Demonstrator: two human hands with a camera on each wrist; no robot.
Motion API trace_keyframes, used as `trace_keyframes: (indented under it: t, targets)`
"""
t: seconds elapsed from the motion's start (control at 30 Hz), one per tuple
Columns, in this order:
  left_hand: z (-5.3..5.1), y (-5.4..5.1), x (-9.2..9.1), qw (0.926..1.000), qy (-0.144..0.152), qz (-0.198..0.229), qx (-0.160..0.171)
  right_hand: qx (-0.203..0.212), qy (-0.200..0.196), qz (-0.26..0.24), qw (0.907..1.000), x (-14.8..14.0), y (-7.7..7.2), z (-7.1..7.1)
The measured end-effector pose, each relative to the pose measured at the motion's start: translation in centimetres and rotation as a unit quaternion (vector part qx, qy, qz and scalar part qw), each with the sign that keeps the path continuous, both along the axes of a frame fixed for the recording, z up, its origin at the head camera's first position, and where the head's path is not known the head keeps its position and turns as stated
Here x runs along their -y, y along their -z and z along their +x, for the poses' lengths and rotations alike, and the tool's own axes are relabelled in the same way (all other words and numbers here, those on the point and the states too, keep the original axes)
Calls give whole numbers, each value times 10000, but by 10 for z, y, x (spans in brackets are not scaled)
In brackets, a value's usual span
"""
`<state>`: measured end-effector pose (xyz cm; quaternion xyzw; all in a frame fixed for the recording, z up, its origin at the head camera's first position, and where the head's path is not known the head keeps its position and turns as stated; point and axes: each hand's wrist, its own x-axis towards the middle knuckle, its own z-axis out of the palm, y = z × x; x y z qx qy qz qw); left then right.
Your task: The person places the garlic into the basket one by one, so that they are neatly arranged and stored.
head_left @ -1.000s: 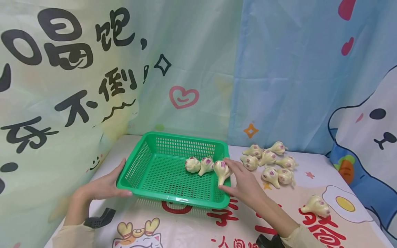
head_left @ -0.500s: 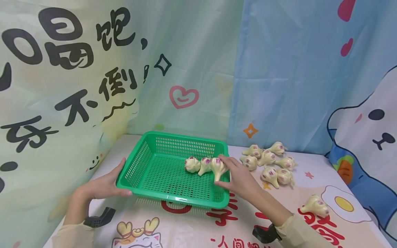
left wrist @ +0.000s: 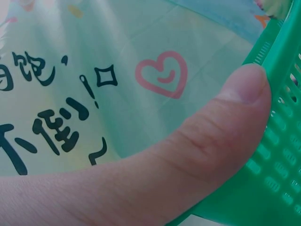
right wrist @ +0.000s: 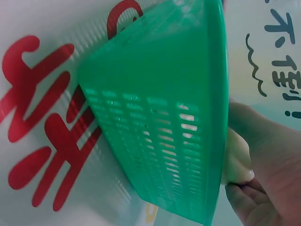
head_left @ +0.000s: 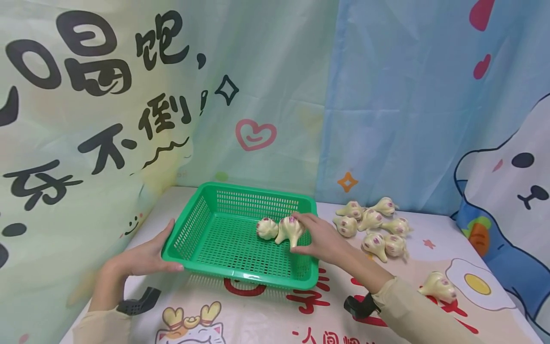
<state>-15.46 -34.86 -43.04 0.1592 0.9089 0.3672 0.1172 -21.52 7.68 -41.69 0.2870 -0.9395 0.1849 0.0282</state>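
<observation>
A green plastic basket [head_left: 240,273] with slotted walls stands on the table. My left hand [head_left: 143,253] rests against its left end, thumb and fingers spread along the rim; in the left wrist view a digit [left wrist: 225,122] touches the basket wall [left wrist: 249,188]. Reaching over the right rim, my right hand [head_left: 324,239] pinches a white garlic bulb [head_left: 292,229] between thumb and fingers, its stem pointing down. Another garlic bulb [head_left: 267,229] lies to its left inside; a further bulb is mostly hidden behind the held one. The right wrist view shows the held bulb [right wrist: 237,157] past the rim.
Several garlic bulbs [head_left: 370,219] lie in a loose group right of the basket. A single bulb [head_left: 438,286] sits apart at the right, beside a printed egg. A printed curtain [head_left: 258,95] closes off the back and left sides.
My right hand has moved left into the basket with the garlic bulb, which now overlaps the middle bulb there. The left hand and the basket have stayed in place.
</observation>
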Motion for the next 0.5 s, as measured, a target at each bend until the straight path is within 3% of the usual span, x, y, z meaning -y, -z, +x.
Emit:
trace_keyframes:
  t: [0.27, 0.5]
  targets:
    - [-1, 1, 0, 10000, 4, 43, 52, 557, -434, 257, 9972, 5, -7, -18]
    - [-1, 0, 0, 10000, -27, 22, 54, 692, -1082, 433, 9908, 9, -16, -33]
